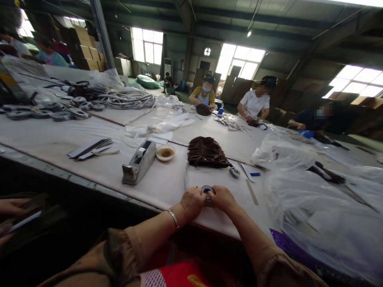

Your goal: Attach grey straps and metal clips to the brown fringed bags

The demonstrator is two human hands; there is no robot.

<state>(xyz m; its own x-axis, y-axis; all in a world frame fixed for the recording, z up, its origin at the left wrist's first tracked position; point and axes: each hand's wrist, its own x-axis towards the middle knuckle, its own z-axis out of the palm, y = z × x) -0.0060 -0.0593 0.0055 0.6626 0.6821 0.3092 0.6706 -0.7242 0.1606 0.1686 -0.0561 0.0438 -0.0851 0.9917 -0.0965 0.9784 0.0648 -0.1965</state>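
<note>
Close to the table's front edge, my left hand (194,203) and my right hand (222,197) are both closed on a small grey coil (207,189). It looks like a rolled strap, though my fingers cover much of it. Beyond them lies a dark brown fringed bag (206,152), with another grey coil (234,172) at its right corner. A grey tape dispenser (140,161) stands left of my hands, beside a small white dish (165,152) with brown stuff inside.
Dark and pale strips (91,149) lie at the left. Many grey coils (74,107) are heaped farther back. Clear plastic bags (323,211) cover the right side. Co-workers sit across the white table (107,175). Another person's hand (13,209) shows at the left edge.
</note>
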